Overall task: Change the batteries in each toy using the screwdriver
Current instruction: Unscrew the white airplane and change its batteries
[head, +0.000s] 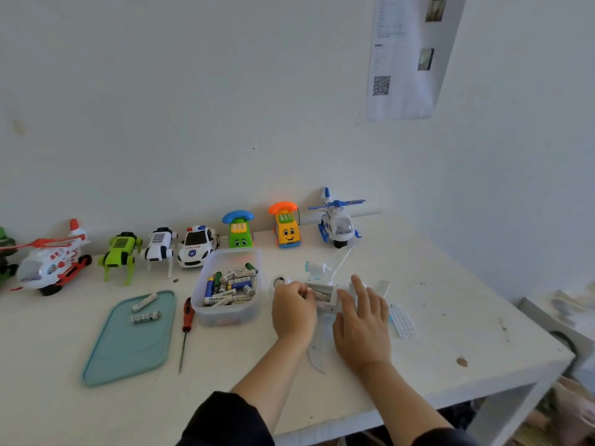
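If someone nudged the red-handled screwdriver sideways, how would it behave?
The red-handled screwdriver lies flat on the white table, and its round handle and thin shaft would probably let it roll. It looks rigid and likely handle-heavy.

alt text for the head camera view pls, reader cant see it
Two hands work on an upturned white toy plane on a white table: the left hand pinches a battery at its open compartment, the right hand steadies it. A tub of batteries, a red screwdriver and a row of toys lie nearby.

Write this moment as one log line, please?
step: battery swap, white toy plane | left hand: fingers at open battery bay | right hand: steadies plane | screwdriver: idle on table | battery tub: open
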